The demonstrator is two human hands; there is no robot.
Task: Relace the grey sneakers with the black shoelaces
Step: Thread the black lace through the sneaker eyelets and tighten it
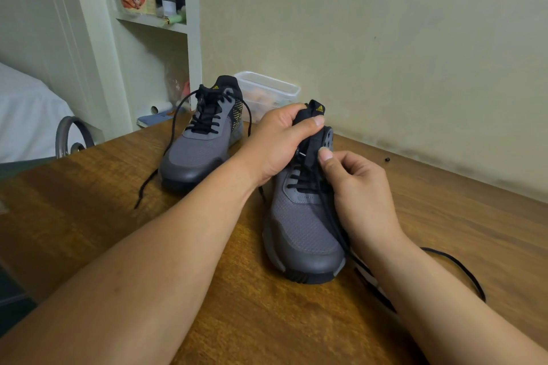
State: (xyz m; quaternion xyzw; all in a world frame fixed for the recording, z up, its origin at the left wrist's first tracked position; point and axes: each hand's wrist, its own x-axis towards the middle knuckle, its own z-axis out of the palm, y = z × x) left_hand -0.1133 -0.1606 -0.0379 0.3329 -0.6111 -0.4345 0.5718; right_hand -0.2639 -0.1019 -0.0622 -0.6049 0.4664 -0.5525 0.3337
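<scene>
Two grey sneakers stand on a wooden table (178,290), toes toward me. The far left sneaker (201,142) is laced with a black shoelace (170,139) whose loose ends trail onto the table. The near sneaker (305,225) is partly laced. My left hand (278,142) grips its black tongue and collar from the left side. My right hand (355,187) pinches the black lace (335,222) beside the upper eyelets. The lace tip pokes out between the two hands. The rest of that lace (462,270) runs under my right forearm and loops on the table.
A clear plastic box (272,92) stands behind the sneakers against the wall. A small black bit (387,160) lies on the table at the right. Wall shelves (154,21) with bottles rise at the back left. A bed (26,109) and a metal chair curl (71,133) lie left.
</scene>
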